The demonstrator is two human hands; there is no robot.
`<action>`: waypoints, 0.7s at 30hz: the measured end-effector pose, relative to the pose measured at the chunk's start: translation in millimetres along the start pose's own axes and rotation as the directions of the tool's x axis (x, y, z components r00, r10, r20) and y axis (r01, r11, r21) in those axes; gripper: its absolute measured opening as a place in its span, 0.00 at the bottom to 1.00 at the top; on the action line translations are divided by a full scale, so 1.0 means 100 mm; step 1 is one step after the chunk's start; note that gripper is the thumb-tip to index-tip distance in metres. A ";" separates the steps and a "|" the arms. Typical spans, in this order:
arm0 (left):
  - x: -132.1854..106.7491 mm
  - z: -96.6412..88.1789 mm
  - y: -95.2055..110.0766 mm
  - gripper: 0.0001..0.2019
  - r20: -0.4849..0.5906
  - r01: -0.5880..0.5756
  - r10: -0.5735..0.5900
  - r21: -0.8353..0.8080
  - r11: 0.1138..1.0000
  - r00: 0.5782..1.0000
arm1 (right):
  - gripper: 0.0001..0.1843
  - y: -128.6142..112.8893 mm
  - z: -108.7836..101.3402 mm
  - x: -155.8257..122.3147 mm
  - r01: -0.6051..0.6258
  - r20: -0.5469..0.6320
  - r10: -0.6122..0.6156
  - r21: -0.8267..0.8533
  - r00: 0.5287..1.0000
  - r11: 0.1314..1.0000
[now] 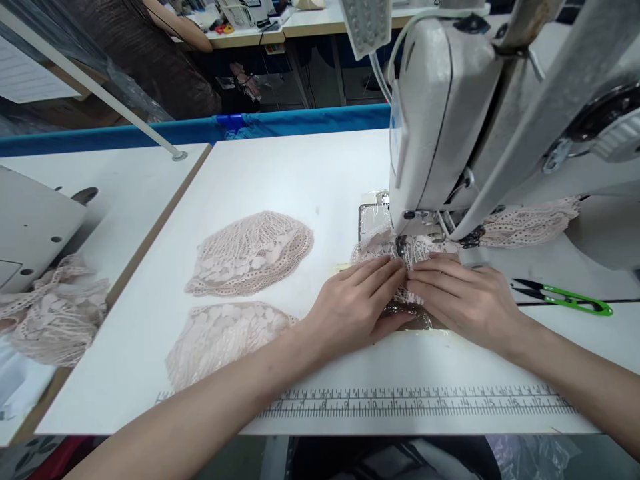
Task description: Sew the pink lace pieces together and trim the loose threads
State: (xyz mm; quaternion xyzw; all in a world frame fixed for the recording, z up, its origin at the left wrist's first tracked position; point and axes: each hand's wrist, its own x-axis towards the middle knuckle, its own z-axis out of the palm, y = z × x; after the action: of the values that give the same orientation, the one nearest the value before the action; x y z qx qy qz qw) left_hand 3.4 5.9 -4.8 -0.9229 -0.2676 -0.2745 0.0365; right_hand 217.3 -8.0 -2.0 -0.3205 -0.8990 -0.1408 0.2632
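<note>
A pale pink lace piece (pixel 417 250) lies under the presser foot (pixel 401 245) of a white sewing machine (pixel 450 120). My left hand (pixel 357 303) lies flat on the lace just left of the needle, fingers stretched toward it. My right hand (pixel 463 293) presses flat on the lace from the right, its fingertips meeting those of the left. More of the lace strip (pixel 533 223) trails out behind the machine to the right.
Two stacks of pink lace pieces (pixel 253 253) (pixel 225 337) lie on the white table to the left. A further lace heap (pixel 55 310) rests on the neighbouring table. Green thread snips (pixel 567 298) lie at right. A printed ruler (pixel 415 402) runs along the front edge. Another person (pixel 150 53) sits at the back.
</note>
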 end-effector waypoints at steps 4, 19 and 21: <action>-0.05 0.00 0.04 0.17 0.064 0.004 -0.008 0.069 0.998 0.998 | 0.07 0.01 0.00 -0.01 0.023 -0.010 -0.023 0.025 1.000 0.999; -0.04 0.00 0.04 0.13 0.063 -0.023 0.016 0.100 0.995 0.998 | 0.08 0.01 0.00 -0.03 0.027 0.024 -0.027 0.010 0.999 1.000; -0.05 0.00 0.04 0.13 0.067 -0.021 0.014 0.105 0.994 0.998 | 0.08 0.01 0.00 -0.03 0.029 0.025 -0.030 0.005 0.999 1.000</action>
State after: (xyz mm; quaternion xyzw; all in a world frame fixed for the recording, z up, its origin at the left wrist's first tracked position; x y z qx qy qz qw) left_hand 2.2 0.5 -6.8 -0.9306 -0.2745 -0.2292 0.0788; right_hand 220.2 -9.0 -3.5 -0.3083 -0.9072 -0.1384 0.2504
